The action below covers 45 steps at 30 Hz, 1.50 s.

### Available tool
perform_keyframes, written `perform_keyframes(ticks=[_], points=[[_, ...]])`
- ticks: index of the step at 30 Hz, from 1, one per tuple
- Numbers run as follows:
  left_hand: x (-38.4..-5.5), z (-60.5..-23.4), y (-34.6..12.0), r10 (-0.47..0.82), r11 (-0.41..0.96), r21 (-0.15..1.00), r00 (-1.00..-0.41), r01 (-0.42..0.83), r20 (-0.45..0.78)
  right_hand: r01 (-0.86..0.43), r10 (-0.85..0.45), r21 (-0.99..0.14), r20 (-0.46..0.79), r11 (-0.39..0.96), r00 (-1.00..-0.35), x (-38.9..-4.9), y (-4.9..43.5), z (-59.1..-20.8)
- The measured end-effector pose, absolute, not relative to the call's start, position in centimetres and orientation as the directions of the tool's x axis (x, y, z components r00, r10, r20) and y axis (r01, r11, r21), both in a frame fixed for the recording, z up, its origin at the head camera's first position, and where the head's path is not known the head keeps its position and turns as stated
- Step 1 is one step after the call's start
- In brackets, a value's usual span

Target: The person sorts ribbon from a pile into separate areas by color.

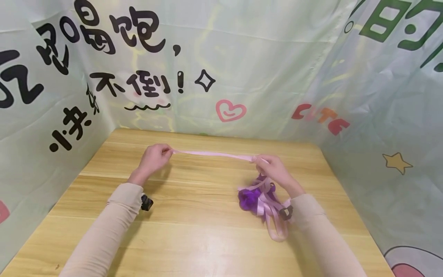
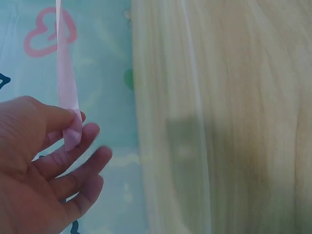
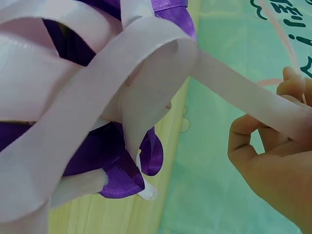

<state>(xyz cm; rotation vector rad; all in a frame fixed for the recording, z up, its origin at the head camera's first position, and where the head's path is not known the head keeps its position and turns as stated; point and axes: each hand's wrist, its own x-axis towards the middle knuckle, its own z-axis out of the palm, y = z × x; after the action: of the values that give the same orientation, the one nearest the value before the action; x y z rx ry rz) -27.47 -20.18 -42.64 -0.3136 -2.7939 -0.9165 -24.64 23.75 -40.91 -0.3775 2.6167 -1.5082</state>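
A pale pink ribbon (image 1: 214, 154) stretches nearly level between both hands, above the far half of the table. My left hand (image 1: 157, 157) pinches its end between thumb and index finger; in the left wrist view the short tip of the ribbon (image 2: 69, 87) pokes out past the thumb. Farther along, my right hand (image 1: 273, 167) grips the ribbon with curled fingers. Below that hand hangs or lies a bunch of purple ribbon (image 1: 250, 199) and looped pink ribbon (image 1: 277, 227); the right wrist view shows purple satin folds (image 3: 122, 175) among wide pink loops, and a thin whitish stick end.
The wooden table (image 1: 194, 238) reaches back to a printed cloth backdrop (image 1: 263, 69) that encloses it at the back and both sides. A small black device (image 1: 147, 202) sits at the left wrist.
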Motion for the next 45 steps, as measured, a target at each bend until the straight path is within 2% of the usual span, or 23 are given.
perform_keyframes(ticks=[10,18,22,26,31,39,45], points=[[-27.0,-42.8,-20.0,0.149,0.789,0.567,-0.969,0.237,0.199,-0.138,-0.190,-0.861,0.050,0.490,-0.981,-24.5,23.1,-40.5],[-26.7,-43.0,-18.5,0.259,0.774,0.559,-0.954,0.298,0.150,-0.161,-0.202,-0.850,0.065,0.501,-0.977,-24.2,21.9,-39.9],[-26.2,-42.5,-15.9,0.360,0.725,0.578,-0.922,0.374,0.145,-0.194,-0.232,-0.834,0.082,0.516,-0.969,-24.1,20.9,-39.6],[-25.7,-41.9,-12.5,0.458,0.651,0.592,-0.868,0.475,0.192,-0.242,-0.268,-0.809,0.110,0.536,-0.957,-24.0,19.7,-39.3],[-25.0,-40.7,-8.6,0.540,0.578,0.622,-0.819,0.529,0.195,-0.271,-0.310,-0.798,0.111,0.538,-0.944,-23.9,18.2,-38.9],[-24.8,-40.1,-6.4,0.571,0.497,0.669,-0.789,0.553,0.227,-0.296,-0.370,-0.797,0.099,0.526,-0.924,-23.5,16.9,-38.5],[-24.7,-40.2,-7.0,0.542,0.486,0.722,-0.818,0.492,0.193,-0.305,-0.354,-0.782,0.117,0.543,-0.928,-23.7,17.2,-38.9]])
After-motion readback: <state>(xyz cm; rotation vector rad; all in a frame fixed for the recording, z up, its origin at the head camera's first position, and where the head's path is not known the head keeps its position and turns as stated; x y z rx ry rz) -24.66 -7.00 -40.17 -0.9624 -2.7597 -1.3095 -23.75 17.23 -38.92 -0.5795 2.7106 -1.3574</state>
